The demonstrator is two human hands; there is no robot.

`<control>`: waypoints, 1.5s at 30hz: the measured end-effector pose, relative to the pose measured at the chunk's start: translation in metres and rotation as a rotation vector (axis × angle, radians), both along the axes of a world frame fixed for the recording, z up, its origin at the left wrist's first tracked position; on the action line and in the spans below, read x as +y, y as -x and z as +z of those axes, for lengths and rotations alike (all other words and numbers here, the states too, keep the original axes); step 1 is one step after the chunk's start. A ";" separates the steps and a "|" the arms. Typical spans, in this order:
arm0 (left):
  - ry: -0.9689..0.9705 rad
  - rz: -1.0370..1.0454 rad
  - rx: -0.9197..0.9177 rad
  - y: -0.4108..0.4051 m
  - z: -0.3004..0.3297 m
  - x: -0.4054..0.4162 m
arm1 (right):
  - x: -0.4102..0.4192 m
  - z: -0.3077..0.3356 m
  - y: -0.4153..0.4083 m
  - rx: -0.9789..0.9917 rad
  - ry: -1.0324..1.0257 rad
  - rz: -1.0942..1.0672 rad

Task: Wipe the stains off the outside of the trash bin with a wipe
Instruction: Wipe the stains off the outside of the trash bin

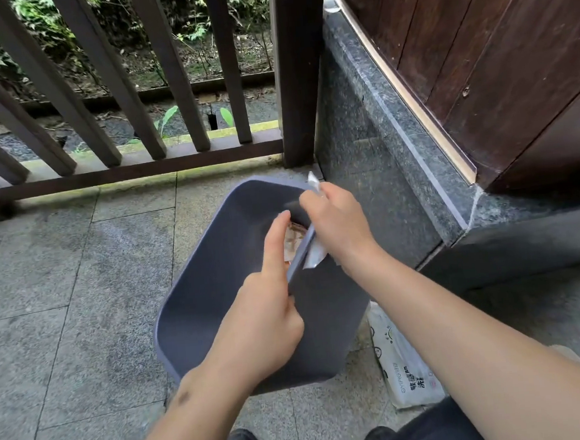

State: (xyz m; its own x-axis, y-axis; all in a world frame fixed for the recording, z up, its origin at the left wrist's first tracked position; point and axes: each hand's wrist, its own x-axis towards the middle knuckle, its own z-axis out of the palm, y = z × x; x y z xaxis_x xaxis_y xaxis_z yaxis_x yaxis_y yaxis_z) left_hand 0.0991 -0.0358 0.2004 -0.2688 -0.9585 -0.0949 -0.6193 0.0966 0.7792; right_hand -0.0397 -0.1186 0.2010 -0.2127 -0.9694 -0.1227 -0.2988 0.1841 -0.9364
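Observation:
A grey-blue plastic trash bin (214, 280) stands tilted on the stone floor in the middle of the view, its open top facing me. My left hand (267, 310) grips the bin's right rim, forefinger stretched along the inside. My right hand (337, 223) presses a white wipe (315, 252) against the outside of the right wall near the rim; one end of the wipe sticks up above my fingers. Some crumpled brown-and-white litter (293, 236) lies inside the bin, partly hidden by my hands.
A white pack of wipes (405, 366) lies on the floor right of the bin, under my right forearm. A dark wooden railing (131, 128) runs across the back. A granite ledge (397, 150) and wooden door (493, 51) stand at right. My knees show at the bottom.

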 end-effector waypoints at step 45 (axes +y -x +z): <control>-0.057 0.701 0.555 -0.105 0.038 -0.012 | -0.014 -0.067 -0.009 0.236 -0.133 -0.018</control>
